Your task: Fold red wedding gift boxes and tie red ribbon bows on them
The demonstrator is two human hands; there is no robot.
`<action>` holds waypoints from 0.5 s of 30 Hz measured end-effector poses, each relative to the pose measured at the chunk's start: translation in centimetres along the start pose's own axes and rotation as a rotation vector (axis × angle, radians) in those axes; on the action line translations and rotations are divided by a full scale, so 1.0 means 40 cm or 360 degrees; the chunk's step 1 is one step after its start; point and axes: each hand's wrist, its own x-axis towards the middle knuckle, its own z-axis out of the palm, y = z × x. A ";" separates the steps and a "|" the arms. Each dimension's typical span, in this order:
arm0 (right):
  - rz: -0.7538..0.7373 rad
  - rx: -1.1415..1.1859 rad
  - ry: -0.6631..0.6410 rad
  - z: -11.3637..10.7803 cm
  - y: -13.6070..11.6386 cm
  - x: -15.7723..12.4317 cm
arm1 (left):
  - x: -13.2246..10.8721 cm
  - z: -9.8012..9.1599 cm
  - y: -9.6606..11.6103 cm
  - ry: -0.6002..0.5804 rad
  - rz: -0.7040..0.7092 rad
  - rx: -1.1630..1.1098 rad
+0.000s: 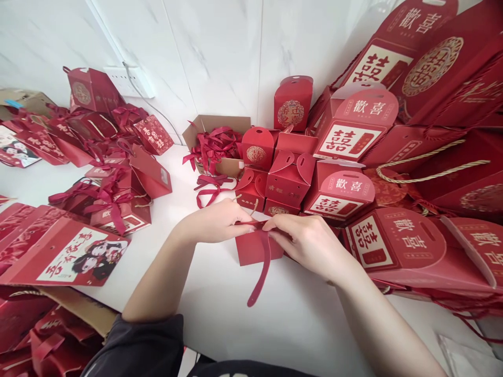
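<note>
A small red gift box [255,248] stands on the white table between my hands. Hanging down its near side is a dark red strap [261,277] with a rounded end, which starts at the top edge. My left hand [220,220] pinches the top of the box from the left, thumb along the edge. From the right, my right hand [302,238] grips the same top edge close to the strap, fingers bent. Part of the box top is hidden behind my fingers.
Red gift boxes [341,141] crowd the right side and back. A cardboard box of red ribbons [220,144] stands behind my hands, with loose ribbon [212,191] before it. Several ribboned boxes [118,201] and a flat printed bag [78,251] lie left.
</note>
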 end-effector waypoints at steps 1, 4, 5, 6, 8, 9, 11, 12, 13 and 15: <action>0.0015 0.0022 0.0000 0.000 -0.001 -0.001 | 0.000 0.003 0.005 -0.0059 -0.0030 0.0024; 0.0029 0.0075 -0.0011 -0.003 -0.003 -0.002 | -0.002 0.009 0.018 -0.0138 -0.0068 0.0079; 0.0037 0.0086 -0.0015 -0.004 -0.002 -0.003 | -0.003 0.010 0.021 -0.0139 -0.0063 0.0076; 0.0046 0.0095 -0.0021 -0.005 -0.002 -0.004 | -0.004 0.011 0.024 -0.0136 -0.0058 0.0066; 0.0062 0.0114 -0.0042 -0.006 0.000 -0.005 | -0.005 0.013 0.028 -0.0122 -0.0041 0.0049; 0.0066 0.0127 -0.0056 -0.005 0.001 -0.004 | -0.006 0.014 0.029 -0.0105 -0.0029 0.0046; 0.0077 0.0157 -0.0075 -0.005 0.000 -0.003 | -0.006 0.015 0.031 -0.0072 -0.0004 0.0043; 0.0090 0.0174 -0.0079 -0.004 0.000 -0.003 | -0.006 0.016 0.031 -0.0065 0.0002 0.0040; 0.0108 0.0191 -0.0080 -0.004 -0.002 -0.002 | -0.007 0.016 0.031 -0.0065 0.0004 0.0035; 0.0153 0.0217 -0.0079 -0.003 -0.004 -0.003 | -0.007 0.016 0.030 -0.0074 0.0010 0.0029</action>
